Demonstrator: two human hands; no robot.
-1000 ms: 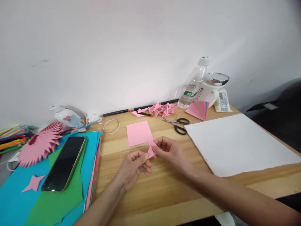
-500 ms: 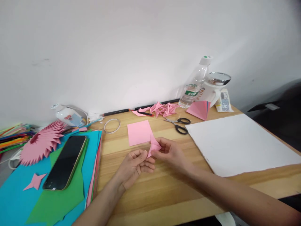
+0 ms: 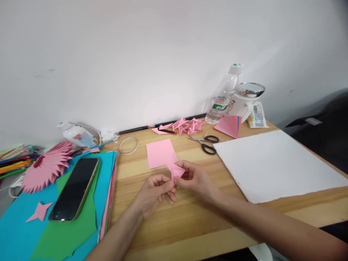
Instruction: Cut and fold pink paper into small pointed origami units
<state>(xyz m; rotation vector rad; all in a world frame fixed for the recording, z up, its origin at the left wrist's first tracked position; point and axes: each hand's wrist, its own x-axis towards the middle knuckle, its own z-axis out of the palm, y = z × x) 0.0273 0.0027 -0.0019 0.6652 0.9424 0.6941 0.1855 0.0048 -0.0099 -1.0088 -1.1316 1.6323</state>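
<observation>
Between my hands is a small pink folded paper piece (image 3: 177, 171) with pointed tips, held above the wooden table. My right hand (image 3: 198, 180) pinches its right side between thumb and fingers. The thumb and forefinger of my left hand (image 3: 157, 188) close on its lower left corner. Just behind it a square pink sheet (image 3: 161, 153) lies flat. Several pink folded paper pieces (image 3: 187, 125) are heaped by the wall, and one pink four-pointed piece (image 3: 40, 211) rests on blue paper at the left.
Black-handled scissors (image 3: 207, 144) lie right of the pink sheet, near a white board (image 3: 280, 166). A tape ring (image 3: 128, 145), pens (image 3: 134, 129), a water bottle (image 3: 220, 98) and a white mug (image 3: 246, 103) line the back. A phone (image 3: 74, 188) sits on coloured paper at left.
The folded paper piece has turned in my fingers, its upper tip now leaning left. My left fingers have curled in closer to my right hand. The view has shifted slightly.
</observation>
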